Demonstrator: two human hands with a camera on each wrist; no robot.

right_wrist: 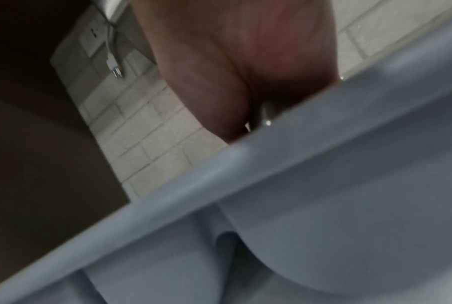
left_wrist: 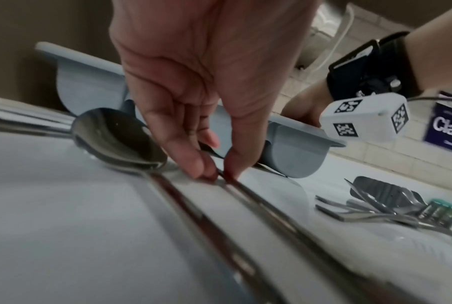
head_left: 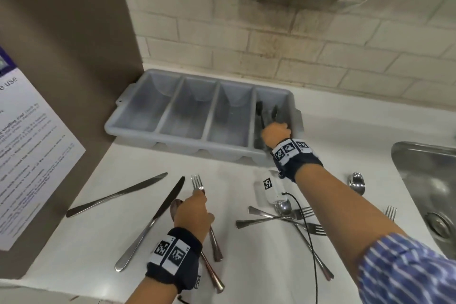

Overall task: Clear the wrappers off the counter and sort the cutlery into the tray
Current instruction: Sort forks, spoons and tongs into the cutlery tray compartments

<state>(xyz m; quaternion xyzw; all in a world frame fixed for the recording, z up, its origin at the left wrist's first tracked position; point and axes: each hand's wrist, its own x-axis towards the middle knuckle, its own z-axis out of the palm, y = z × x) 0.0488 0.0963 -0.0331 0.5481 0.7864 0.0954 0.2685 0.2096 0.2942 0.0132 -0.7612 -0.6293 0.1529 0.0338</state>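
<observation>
A grey four-compartment tray (head_left: 177, 148) stands against the tiled wall. My right hand (head_left: 274, 128) is down in its rightmost compartment, gripping dark cutlery pieces (head_left: 261, 112) that stick up past it; the fingers are hidden. In the right wrist view the hand (right_wrist: 245, 82) is blurred behind the tray rim (right_wrist: 284, 148). My left hand (head_left: 198, 192) pinches the neck of a fork (head_left: 197, 181) lying on the counter. The left wrist view shows thumb and fingertips (left_wrist: 201, 164) closed on that fork (left_wrist: 248, 195), with a spoon (left_wrist: 116, 139) beside it. No wrapper is in view.
Two knives (head_left: 118, 195) (head_left: 158, 215) lie left of my left hand. A pile of forks and a spoon (head_left: 283, 215) sits mid-counter under a black cable (head_left: 308, 229). Another spoon (head_left: 356, 181) and fork (head_left: 390, 212) lie near the steel sink (head_left: 429, 180). A brown wall with a poster (head_left: 24, 143) bounds the left.
</observation>
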